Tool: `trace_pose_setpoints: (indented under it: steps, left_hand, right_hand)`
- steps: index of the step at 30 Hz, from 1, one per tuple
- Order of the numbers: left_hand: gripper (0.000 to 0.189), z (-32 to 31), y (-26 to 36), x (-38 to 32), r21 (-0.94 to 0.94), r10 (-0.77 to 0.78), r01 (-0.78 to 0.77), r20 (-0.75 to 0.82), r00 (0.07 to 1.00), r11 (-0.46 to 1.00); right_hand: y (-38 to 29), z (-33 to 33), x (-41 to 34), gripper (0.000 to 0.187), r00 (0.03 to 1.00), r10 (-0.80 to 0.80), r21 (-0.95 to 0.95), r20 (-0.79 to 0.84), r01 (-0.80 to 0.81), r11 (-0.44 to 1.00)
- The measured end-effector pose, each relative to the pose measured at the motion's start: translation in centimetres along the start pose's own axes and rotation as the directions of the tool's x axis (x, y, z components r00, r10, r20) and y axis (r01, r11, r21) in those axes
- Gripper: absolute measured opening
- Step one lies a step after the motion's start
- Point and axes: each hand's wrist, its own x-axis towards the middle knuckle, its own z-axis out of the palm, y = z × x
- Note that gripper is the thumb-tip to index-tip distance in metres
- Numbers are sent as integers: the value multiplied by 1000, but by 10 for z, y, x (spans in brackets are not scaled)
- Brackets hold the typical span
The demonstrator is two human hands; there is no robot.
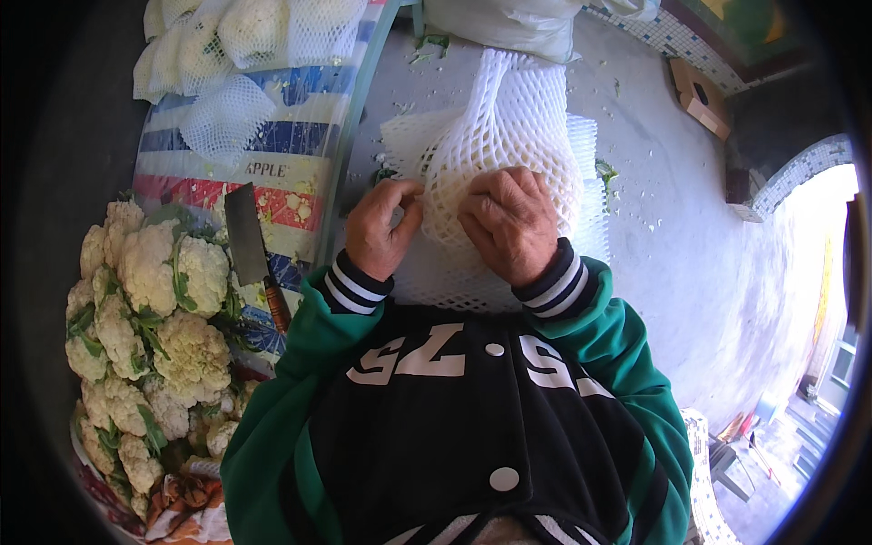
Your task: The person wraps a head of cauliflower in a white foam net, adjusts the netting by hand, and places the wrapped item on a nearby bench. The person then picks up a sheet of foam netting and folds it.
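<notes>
A white foam net sleeve [521, 109] lies in front of my chest, stretched around a pale rounded head that looks like a cauliflower [449, 163]. Its upper end narrows and extends away from me. My right hand [511, 225] is curled against the near side of the sleeve, fingers bunched on the mesh. At the sleeve's left edge is my left hand [385, 228], thumb and forefinger bent towards each other; whether mesh is pinched between them is unclear. More flat foam netting [593, 146] lies beneath the wrapped head.
To the left, a table with a striped plastic cover [300, 167] bears a cleaver [246, 235], trimmings, a loose net [228, 116] and several netted heads [255, 30]. Bare cauliflowers [187, 354] are piled nearer me. A white sack [511, 27] stands ahead; a cardboard box [698, 99] sits by the wall.
</notes>
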Motion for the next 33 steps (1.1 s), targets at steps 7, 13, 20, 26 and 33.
trace_pose_setpoints:
  steps: [7, 13, 20, 26, 33]
  left_hand:
    - [20, -15, 19, -12, 339, 132, -127, 9, 991, 932]
    - [43, -7, 14, -37, 190, 225, -242, 106, 969, 951]
    - [59, 18, 20, -26, 171, 446, -459, 110, 888, 872]
    - [49, 15, 30, -22, 162, 459, -483, 167, 873, 860]
    - [37, 12, 28, -24, 181, 475, -502, 172, 863, 846]
  right_hand:
    - [0, 2, -1, 19, 998, -57, -54, 17, 58, 997]
    - [10, 3, 9, 12, 999, 9, 3, 37, -9, 1000]
    - [27, 1, 23, 9, 998, 13, 106, 69, -20, 994]
    - [30, 3, 19, 9, 996, 17, 158, 92, -31, 987]
    - [32, 1, 17, 14, 986, -3, 199, 165, -30, 980]
